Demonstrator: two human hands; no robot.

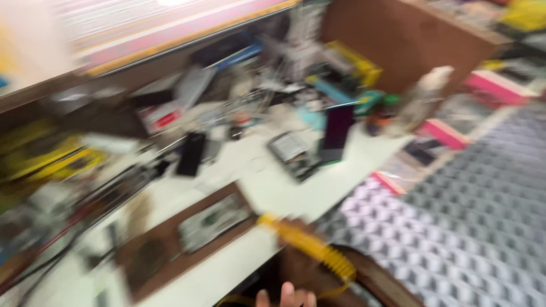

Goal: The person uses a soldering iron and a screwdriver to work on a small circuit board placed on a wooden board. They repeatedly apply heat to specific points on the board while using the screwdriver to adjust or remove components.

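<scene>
The whole view is smeared by motion. Only a few fingertips of one of my hands (286, 297) show at the bottom edge, and I cannot tell which hand it is or what it holds. Just above them a yellow ribbed, hose-like piece (311, 248) runs diagonally over the front edge of the white workbench (284, 190). Left of that, a brown mat (170, 236) carries a grey board-like device (213, 222). The other hand is out of view.
Clutter fills the bench: a dark phone-like slab (190, 153), a small grey device (291, 149), an upright dark purple panel (336, 129), a pale spray bottle (424, 96), and tools and wires at the left. A brown partition (398, 40) stands behind. Grey patterned flooring (472, 216) lies to the right.
</scene>
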